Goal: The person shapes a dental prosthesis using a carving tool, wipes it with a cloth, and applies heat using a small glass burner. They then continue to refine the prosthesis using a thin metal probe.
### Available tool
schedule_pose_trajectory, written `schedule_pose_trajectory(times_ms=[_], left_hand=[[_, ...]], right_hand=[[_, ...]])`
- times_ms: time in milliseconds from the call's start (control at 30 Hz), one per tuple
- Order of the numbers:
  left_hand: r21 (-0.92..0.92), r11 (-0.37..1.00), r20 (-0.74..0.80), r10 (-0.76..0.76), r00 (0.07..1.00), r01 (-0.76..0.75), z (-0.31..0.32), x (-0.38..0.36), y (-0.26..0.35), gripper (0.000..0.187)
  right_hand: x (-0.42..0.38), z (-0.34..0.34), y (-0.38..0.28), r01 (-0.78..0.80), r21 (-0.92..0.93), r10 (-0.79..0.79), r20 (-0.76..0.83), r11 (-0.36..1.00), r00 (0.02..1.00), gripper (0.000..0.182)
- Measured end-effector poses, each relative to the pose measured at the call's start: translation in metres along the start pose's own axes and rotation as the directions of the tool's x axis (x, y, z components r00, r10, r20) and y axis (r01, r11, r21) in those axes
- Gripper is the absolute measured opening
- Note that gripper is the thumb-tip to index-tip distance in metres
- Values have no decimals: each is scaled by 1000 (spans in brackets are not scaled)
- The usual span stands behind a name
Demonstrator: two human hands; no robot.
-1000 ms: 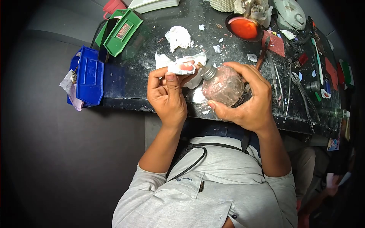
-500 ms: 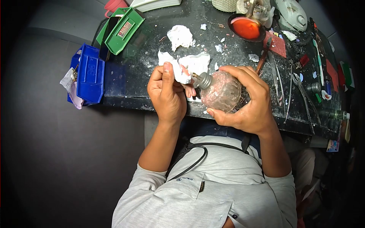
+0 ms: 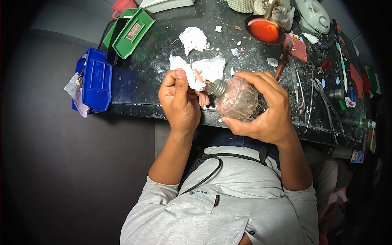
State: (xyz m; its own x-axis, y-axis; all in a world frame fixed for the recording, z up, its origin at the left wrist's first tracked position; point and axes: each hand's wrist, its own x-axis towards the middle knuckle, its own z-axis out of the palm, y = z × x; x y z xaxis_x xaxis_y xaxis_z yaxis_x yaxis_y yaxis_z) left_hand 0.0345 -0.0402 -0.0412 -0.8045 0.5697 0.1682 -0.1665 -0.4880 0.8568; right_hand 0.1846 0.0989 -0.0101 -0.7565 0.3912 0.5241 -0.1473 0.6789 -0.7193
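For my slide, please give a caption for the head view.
Right hand holds a glass bottle; left hand presses tissue at its neck.

Your left hand [image 3: 178,102] has dropped and rolled thumb-up, tissue [image 3: 195,81] now pressed against the bottle [image 3: 236,99] at its metal neck. Your right hand [image 3: 267,110] has brought the bottle slightly lower, nearer the surface [image 3: 139,77] edge.

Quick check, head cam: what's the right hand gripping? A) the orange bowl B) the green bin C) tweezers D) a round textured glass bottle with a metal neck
D: the right hand wraps around the round glass bottle above the table edge, while the left hand presses a white tissue at its metal neck.
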Motion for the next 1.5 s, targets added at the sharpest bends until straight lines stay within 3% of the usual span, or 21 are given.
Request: schedule_pose_trajectory(times_ms=[533,733,900,1500], left_hand=[[-15,1000,35,7,999,-7,-6,0,-4,32],[39,991,-28,130,991,-129,9,0,-4,20],[155,942,93,287,953,-298,5,-1,-11,21],[227,922,100,299,949,-315,12,-4,-9,19]], right_hand=[[-1,-2,1,-44,-24,44,-1,999,999,71],[-1,-4,0,-117,-13,115,-96,993,989,69],[0,-3,2,-34,-45,30,-91,998,995,69],[1,-1,2,13,-7,-14,-66,1000,998,70]])
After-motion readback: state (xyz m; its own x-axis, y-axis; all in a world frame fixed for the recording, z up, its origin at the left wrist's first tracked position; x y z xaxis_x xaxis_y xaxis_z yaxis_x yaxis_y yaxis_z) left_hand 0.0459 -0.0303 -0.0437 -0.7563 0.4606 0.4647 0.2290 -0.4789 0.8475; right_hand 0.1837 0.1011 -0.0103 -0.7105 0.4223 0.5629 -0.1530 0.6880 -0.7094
